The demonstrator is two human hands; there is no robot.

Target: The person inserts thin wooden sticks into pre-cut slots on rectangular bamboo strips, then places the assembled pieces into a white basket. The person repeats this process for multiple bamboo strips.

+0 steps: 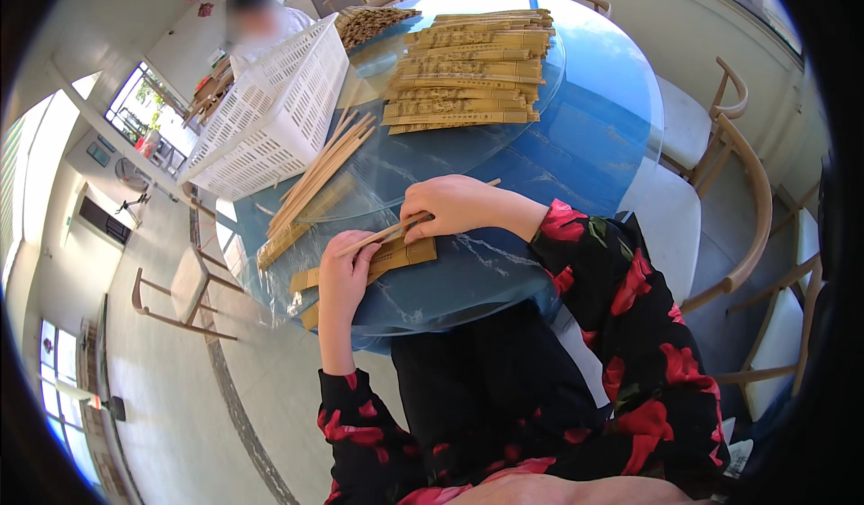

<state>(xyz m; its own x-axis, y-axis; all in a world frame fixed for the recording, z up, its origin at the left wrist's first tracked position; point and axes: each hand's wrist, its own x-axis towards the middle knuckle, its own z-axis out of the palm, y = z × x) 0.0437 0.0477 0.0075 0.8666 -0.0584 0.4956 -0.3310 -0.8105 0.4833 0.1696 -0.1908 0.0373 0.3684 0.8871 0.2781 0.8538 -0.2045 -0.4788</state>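
Note:
A pair of light wooden chopsticks (385, 234) lies slantwise between my hands, above the near left part of the glass-topped table. My left hand (346, 275) is closed around their lower left end. Further along them, my right hand (445, 208) pinches the sticks, and one tip pokes out beyond its knuckles. Directly beneath are flat yellow-brown paper chopstick sleeves (409, 255) on the table, partly hidden by my left hand. Beyond my left hand, a bundle of loose chopsticks (322, 168) rests beside more sleeves (286, 242).
A big stack of printed yellow-brown sleeves (470, 75) covers the far middle of the round blue table (603, 145). A white slatted plastic basket (279, 122) stands at its left, before a seated person (270, 28). Behind is a brown pile (373, 23). Wooden chairs (742, 208) stand right.

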